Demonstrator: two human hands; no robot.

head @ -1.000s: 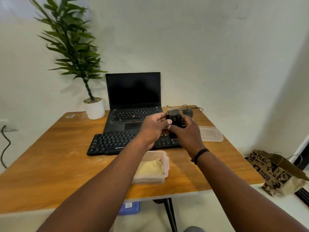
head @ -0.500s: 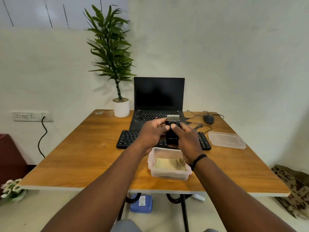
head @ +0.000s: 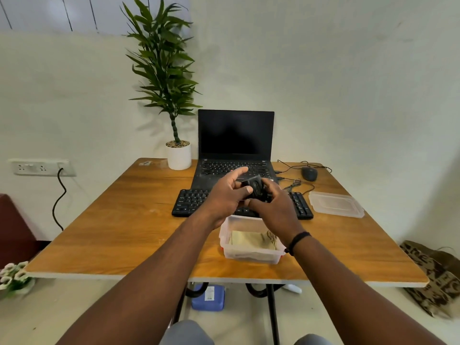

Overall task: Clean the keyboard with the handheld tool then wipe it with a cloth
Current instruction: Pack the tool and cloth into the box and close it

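Wooden table (head: 104,220): black external keyboard (head: 191,202) lies with its long axis left-right, directly under and just beyond both hands, in front of the laptop (head: 235,145). Clear tub (head: 251,255) holding the yellow cloth (head: 249,241) sits nearer the person. Left hand (head: 224,195) and right hand (head: 276,207) are together, both gripping the small black cleaning tool (head: 255,189) above the keyboard's middle. Next move is probably straight down; neither hand is clearly closer.

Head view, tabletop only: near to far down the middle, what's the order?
Plastic container holding the cloth → both hands gripping the handheld tool → keyboard → laptop.
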